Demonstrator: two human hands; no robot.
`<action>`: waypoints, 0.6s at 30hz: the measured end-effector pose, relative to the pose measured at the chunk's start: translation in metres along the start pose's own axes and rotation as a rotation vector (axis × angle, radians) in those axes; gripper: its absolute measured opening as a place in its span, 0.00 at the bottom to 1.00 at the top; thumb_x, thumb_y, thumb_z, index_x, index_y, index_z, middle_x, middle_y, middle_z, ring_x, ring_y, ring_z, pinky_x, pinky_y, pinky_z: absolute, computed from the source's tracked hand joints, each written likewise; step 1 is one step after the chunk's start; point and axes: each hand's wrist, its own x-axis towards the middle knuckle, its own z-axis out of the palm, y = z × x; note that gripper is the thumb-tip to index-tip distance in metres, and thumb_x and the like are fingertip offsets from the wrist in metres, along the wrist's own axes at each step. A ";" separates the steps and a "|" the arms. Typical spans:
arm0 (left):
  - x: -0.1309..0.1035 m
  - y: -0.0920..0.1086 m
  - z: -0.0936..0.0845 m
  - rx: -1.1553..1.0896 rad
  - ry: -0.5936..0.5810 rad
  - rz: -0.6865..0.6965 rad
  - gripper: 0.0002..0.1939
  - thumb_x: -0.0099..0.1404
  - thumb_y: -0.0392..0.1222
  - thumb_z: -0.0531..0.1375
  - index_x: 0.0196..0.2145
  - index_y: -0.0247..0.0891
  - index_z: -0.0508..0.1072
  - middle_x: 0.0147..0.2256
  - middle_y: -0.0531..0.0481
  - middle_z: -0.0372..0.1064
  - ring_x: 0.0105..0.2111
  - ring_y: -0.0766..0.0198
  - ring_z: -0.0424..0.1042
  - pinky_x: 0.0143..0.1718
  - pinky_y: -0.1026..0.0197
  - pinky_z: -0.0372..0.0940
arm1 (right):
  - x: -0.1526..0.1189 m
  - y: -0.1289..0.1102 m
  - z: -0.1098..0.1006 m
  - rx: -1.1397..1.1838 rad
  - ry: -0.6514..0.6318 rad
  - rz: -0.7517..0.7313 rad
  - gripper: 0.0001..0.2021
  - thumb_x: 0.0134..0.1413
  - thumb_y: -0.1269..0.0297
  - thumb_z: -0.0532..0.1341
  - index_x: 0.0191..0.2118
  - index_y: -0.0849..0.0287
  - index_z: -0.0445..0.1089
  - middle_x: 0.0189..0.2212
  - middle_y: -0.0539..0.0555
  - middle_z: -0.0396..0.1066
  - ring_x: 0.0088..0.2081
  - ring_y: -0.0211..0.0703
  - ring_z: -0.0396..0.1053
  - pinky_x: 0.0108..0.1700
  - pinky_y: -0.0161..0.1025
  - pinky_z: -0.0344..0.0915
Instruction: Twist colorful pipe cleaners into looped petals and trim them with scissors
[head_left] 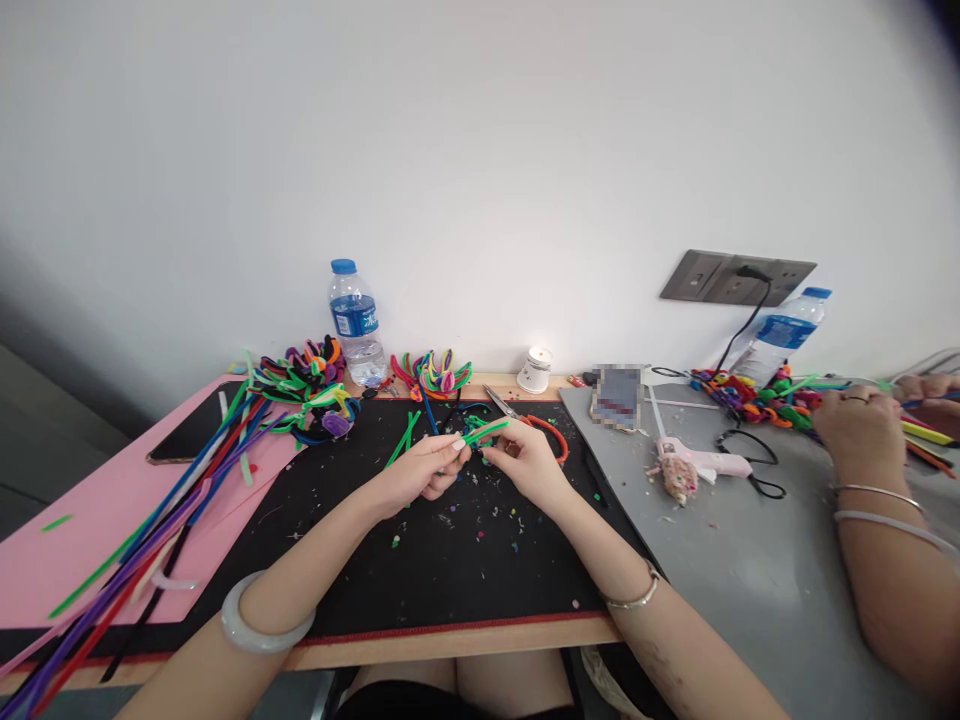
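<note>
Strips of fuzzy craft wire fill the head view at several stages. One green strip (486, 432) is held above the black mat (360, 590), pinched between the thumb and fingers of the left hand (427, 468). The right hand (531, 465) curls at the strip's far end; whether it grips, I cannot tell.

By the wall, a flower-like bunch (431, 374) of coloured loops looks largely formed, and more looped clusters (304, 375) lie to its left. Other material looks unworked: crossed green lengths (403, 440) lie beside the left hand, and long straight strips (169, 525) spread over the pink sheet (90, 570). Scraps dotting the mat near the orange-handled scissors (555, 435) suggest some cutting is done. The held strip seems unfinished, not yet looped.
</note>
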 end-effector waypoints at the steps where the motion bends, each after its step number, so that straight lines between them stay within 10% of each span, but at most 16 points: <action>1: -0.001 0.000 -0.001 0.013 -0.017 -0.017 0.15 0.62 0.51 0.50 0.27 0.37 0.58 0.19 0.61 0.38 0.15 0.76 0.35 0.15 0.69 0.33 | 0.000 -0.001 -0.001 -0.028 -0.010 -0.040 0.08 0.48 0.67 0.59 0.36 0.58 0.71 0.31 0.52 0.66 0.27 0.35 0.61 0.27 0.33 0.59; 18: -0.006 0.003 -0.005 0.144 -0.141 -0.149 0.17 0.58 0.54 0.54 0.30 0.34 0.65 0.20 0.60 0.44 0.16 0.75 0.38 0.17 0.68 0.35 | -0.003 -0.002 -0.001 0.275 -0.298 0.240 0.09 0.45 0.61 0.61 0.31 0.62 0.66 0.18 0.48 0.66 0.16 0.33 0.65 0.18 0.31 0.64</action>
